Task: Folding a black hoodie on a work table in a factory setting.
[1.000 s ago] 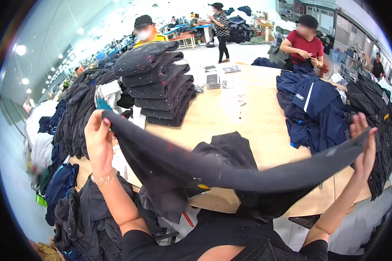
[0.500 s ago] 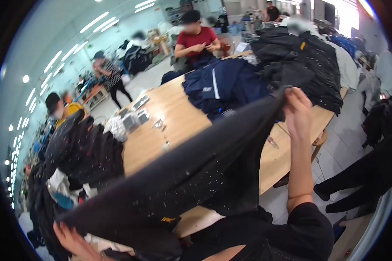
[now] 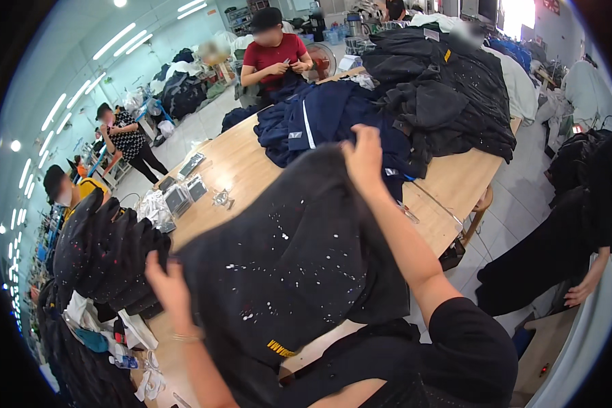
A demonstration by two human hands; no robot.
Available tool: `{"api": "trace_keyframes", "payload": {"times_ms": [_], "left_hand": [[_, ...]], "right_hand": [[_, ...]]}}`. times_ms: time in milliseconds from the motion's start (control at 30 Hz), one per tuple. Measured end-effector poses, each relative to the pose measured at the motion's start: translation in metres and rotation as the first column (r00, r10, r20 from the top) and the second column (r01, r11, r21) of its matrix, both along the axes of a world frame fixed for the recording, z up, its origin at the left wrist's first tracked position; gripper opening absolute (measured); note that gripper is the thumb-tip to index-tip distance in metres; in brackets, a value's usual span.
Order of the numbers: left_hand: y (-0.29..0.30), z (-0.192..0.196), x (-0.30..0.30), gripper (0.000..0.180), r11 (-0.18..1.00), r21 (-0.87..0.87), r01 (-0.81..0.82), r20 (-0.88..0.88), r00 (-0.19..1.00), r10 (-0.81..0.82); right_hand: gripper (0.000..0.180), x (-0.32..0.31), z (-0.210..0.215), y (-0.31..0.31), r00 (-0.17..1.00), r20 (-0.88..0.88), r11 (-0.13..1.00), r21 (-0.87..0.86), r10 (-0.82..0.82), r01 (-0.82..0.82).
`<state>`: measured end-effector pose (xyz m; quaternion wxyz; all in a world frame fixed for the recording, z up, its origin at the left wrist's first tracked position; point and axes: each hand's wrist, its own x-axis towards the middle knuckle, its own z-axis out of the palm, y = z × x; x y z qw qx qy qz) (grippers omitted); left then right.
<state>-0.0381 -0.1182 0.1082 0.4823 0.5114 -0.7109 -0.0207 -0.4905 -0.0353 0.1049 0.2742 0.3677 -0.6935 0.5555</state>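
Note:
A black garment with white paint-like speckles and a small yellow patch of lettering hangs in front of me, held up above the table. My left hand grips its left edge, fingers upward. At its upper right corner, my right hand has hold of the cloth. Between the hands the upper edge sags a little and the lower part drapes towards my body. What the fingertips pinch is partly hidden by the cloth.
Beneath is a wooden table. Navy garments and a black speckled heap lie at its far side; folded black garments are stacked left. Small packets sit mid-left. Co-workers stand beyond; another person's hand shows at right.
Stretched slantwise before, the garment now hangs more squarely, its speckled face towards me. My hands have come closer together, the left rising and the right moving left. The view has shifted slightly.

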Motion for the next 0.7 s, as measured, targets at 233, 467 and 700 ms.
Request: {"api": "trace_keyframes", "payload": {"times_ms": [233, 467, 700], "left_hand": [[0.108, -0.155, -0.058, 0.072, 0.775, 0.628, -0.066, 0.515, 0.782, -0.351], [0.149, -0.105, -0.040, 0.069, 0.621, 0.781, -0.074, 0.440, 0.770, -0.462], [0.109, -0.162, -0.035, 0.055, 0.894, 0.442, -0.075, 0.556, 0.805, -0.207]], "right_hand": [[0.058, 0.132, -0.199, 0.051, 0.876, 0.105, 0.414, 0.851, 0.471, -0.325], [0.057, 0.128, -0.148, 0.086, 0.843, 0.325, 0.084, 0.915, 0.428, -0.396], [0.052, 0.107, -0.187, 0.078, 0.907, -0.001, 0.474, 0.853, 0.421, -0.218]]}}
